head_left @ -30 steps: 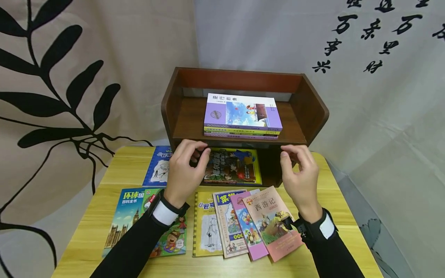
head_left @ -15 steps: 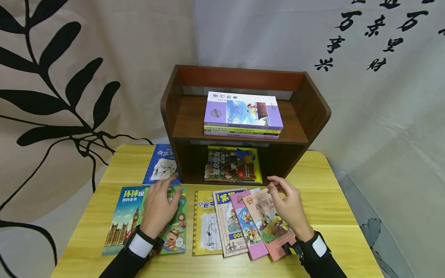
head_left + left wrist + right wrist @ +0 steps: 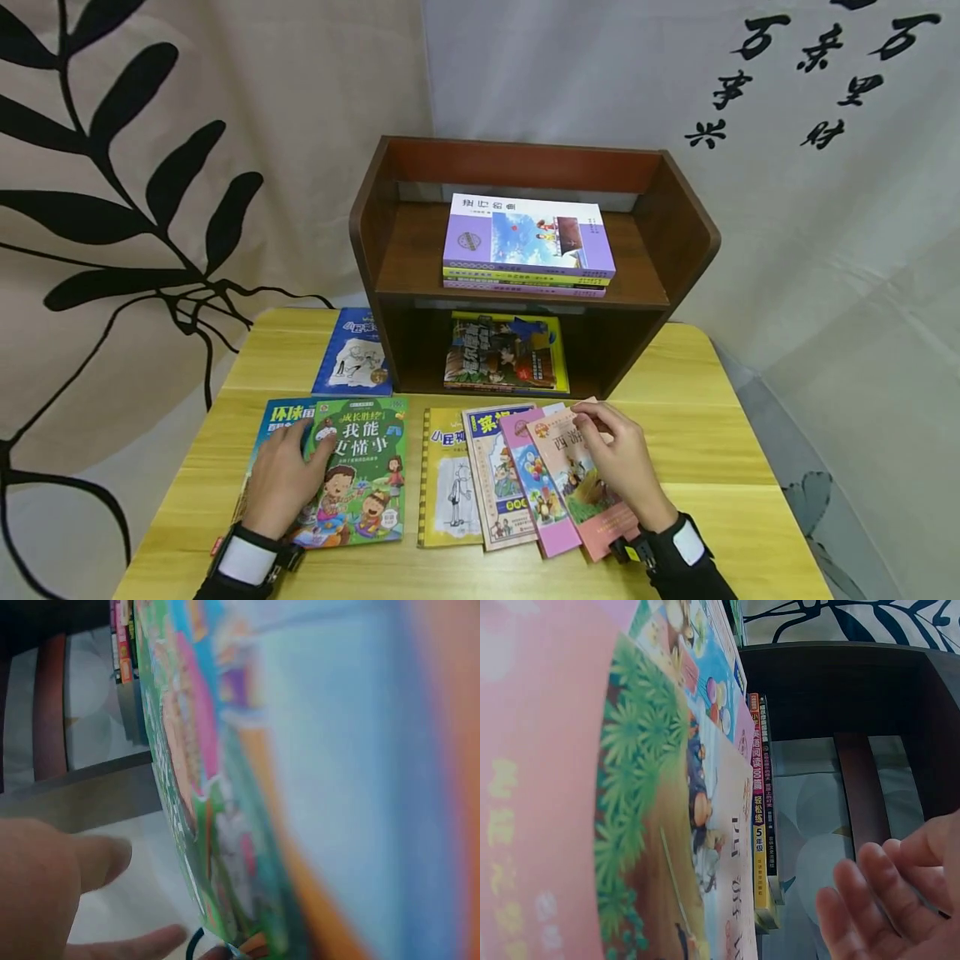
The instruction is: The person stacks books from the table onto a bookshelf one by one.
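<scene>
My left hand (image 3: pixel 287 479) lies over the seam between a green children's book (image 3: pixel 367 467) and the blue encyclopedia (image 3: pixel 281 414) partly under it. In the left wrist view its thumb (image 3: pixel 101 861) stands apart from the fingers, with nothing pinched. My right hand (image 3: pixel 621 462) hovers by the upper right edge of the pink Journey to the West book (image 3: pixel 581 479), fingers loosely bent. The right wrist view shows those fingers (image 3: pixel 847 885) holding nothing. Fanned beside that book are a purple-pink book (image 3: pixel 555 533), a comic-covered book (image 3: pixel 498 483) and a yellow spiral-edged book (image 3: pixel 452 500).
A dark brown two-tier shelf (image 3: pixel 690 242) stands at the back of the wooden table (image 3: pixel 675 392). A stack of purple and yellow books (image 3: pixel 532 242) lies on its upper tier, dark-covered books (image 3: pixel 502 354) on the lower. A blue book (image 3: pixel 352 358) lies against its left side.
Both hands have come down from the shelf's front toward the table. The left moved left over the green and blue books; the right came down to the pink book. The books have not moved.
</scene>
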